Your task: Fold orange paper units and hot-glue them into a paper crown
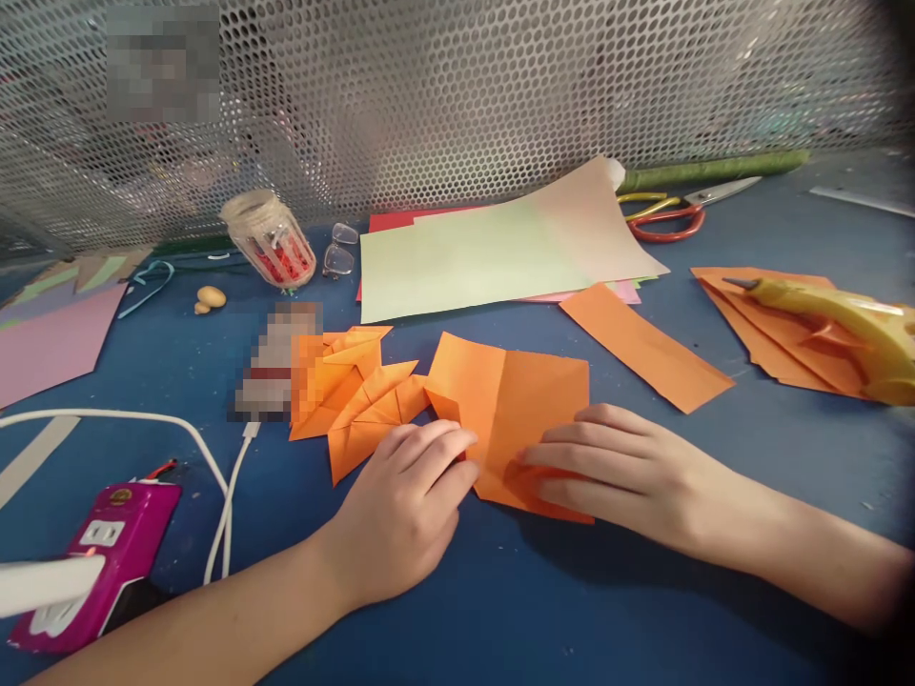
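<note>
An orange sheet of paper [533, 405] with a crease down its face lies in front of me on the blue table. My left hand [418, 500] is closed at its left edge, fingers and thumb together on a folded-up bit of orange paper. Across the sheet's lower right part my right hand [629, 476] rests with its fingers stretched out flat. Just beyond my left hand, folded orange paper pieces [376, 410] lie against one another. An orange paper strip [647, 348] sits farther back on the right.
A yellow glue gun [843, 319] lies on orange paper at the right. Scissors [668, 224], pale green paper [472, 262], glasses [341, 250] and a jar [270, 240] line the back by a perforated metal screen [429, 105]. A purple power strip [135, 524] and white cable [227, 514] are at left.
</note>
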{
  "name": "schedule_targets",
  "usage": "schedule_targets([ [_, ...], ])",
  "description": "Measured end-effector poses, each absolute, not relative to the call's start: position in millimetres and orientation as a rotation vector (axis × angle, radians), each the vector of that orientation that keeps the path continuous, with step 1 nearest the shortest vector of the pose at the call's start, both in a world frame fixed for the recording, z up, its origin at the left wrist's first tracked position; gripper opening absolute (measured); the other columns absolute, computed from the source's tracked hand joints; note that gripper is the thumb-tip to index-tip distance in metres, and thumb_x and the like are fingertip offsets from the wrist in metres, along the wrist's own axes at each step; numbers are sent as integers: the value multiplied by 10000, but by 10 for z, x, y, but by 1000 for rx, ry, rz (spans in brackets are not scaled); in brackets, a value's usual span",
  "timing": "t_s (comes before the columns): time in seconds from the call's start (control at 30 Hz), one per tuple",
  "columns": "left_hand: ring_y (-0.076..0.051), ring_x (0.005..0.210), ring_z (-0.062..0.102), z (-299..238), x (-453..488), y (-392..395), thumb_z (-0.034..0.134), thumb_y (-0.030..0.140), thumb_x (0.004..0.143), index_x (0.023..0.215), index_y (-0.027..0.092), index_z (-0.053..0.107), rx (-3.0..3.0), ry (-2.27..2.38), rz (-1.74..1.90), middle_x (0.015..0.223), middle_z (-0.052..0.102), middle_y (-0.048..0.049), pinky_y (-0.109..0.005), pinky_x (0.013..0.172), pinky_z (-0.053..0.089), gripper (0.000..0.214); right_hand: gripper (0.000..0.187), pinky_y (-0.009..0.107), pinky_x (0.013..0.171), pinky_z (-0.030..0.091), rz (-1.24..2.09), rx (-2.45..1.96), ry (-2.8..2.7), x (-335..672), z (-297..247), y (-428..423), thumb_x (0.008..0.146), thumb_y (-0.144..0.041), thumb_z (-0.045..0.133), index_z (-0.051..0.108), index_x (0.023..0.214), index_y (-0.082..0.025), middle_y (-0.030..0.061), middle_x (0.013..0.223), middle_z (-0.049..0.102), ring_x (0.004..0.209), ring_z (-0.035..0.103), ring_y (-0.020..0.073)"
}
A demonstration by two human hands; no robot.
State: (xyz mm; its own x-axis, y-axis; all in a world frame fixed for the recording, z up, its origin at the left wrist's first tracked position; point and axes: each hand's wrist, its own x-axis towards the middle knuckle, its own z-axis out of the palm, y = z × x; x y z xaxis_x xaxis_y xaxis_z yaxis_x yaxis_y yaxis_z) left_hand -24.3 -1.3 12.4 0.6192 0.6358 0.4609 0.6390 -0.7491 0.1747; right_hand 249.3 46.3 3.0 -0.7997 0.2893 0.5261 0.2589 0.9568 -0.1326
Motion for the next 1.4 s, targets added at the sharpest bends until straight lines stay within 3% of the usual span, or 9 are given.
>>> schedule_targets([
  [0.23, -248, 1135, 679, 120, -239, -16, 505, 60, 1027, 974, 173, 689, -2789, -1126, -787, 1167, 769, -110, -370, 1010, 541, 222, 318, 339, 996, 492, 113, -341, -2594, 2562, -16, 558, 1125, -126, 323, 634, 1118, -190, 64, 1151, 801, 1103, 713, 161],
  [0.33, -230, 1108, 685, 122, -238, -16, 469, 44, 1030, 948, 183, 671, -2811, -1125, -777, 1135, 768, -97, -348, 995, 540, 258, 290, 345, 980, 516, 142, -355, -2592, 2557, -32, 561, 1128, -157, 338, 623, 1130, -212, 52, 1139, 805, 1076, 730, 165],
  [0.53, -196, 1041, 698, 139, -234, 5, 433, 32, 1037, 1113, 149, 668, -2866, -1105, -790, 1076, 768, -62, -306, 969, 504, 274, 240, 342, 951, 547, 121, -319, -2637, 2560, 21, 601, 1097, -139, 377, 604, 1142, -206, 73, 1123, 811, 1057, 753, 177],
  [0.7, -168, 910, 696, 126, -234, -1, 423, -22, 1014, 1061, 174, 641, -2854, -1103, -833, 912, 744, -4, -322, 967, 421, 297, 201, 338, 946, 553, 155, -297, -2642, 2560, 63, 617, 1006, -106, 473, 582, 1136, -214, 68, 1106, 809, 1068, 751, 189],
  [0.87, -157, 929, 688, 104, -211, 13, 396, -39, 1020, 1047, 189, 612, -2869, -1141, -845, 903, 742, 22, -349, 1047, 334, 316, 155, 315, 905, 552, 312, -327, -2614, 2555, 67, 613, 1002, -131, 527, 586, 1113, -221, 60, 1056, 778, 1033, 725, 177],
  [1.03, -151, 908, 654, 73, -184, 75, 411, 5, 1057, 969, 194, 642, -2893, -1110, -859, 913, 721, -2, -289, 921, 434, 312, 113, 292, 854, 550, 427, -389, -2585, 2559, 72, 617, 1038, -161, 536, 612, 1066, -238, 59, 995, 730, 954, 697, 167],
  [1.17, -208, 993, 642, 65, -169, 82, 445, 37, 1075, 921, 204, 694, -2828, -1118, -885, 1014, 731, -57, -355, 939, 460, 337, 87, 273, 807, 554, 515, -427, -2560, 2555, 74, 619, 1060, -216, 551, 630, 1029, -239, 53, 975, 719, 891, 685, 152],
  [1.3, -180, 885, 667, 94, -170, 77, 463, 69, 1096, 966, 166, 727, -2892, -992, -880, 944, 749, -51, -317, 861, 553, 310, 147, 255, 775, 563, 666, -532, -2515, 2559, 60, 608, 1073, -263, 554, 662, 978, -235, 60, 971, 700, 861, 678, 141],
  [1.4, -178, 904, 709, 138, -187, 72, 494, 59, 1085, 1017, 115, 748, -2962, -887, -855, 958, 773, -72, -298, 892, 608, 269, 217, 253, 715, 562, 796, -644, -2453, 2553, 55, 597, 1079, -307, 537, 647, 907, -234, 50, 908, 669, 788, 663, 138],
])
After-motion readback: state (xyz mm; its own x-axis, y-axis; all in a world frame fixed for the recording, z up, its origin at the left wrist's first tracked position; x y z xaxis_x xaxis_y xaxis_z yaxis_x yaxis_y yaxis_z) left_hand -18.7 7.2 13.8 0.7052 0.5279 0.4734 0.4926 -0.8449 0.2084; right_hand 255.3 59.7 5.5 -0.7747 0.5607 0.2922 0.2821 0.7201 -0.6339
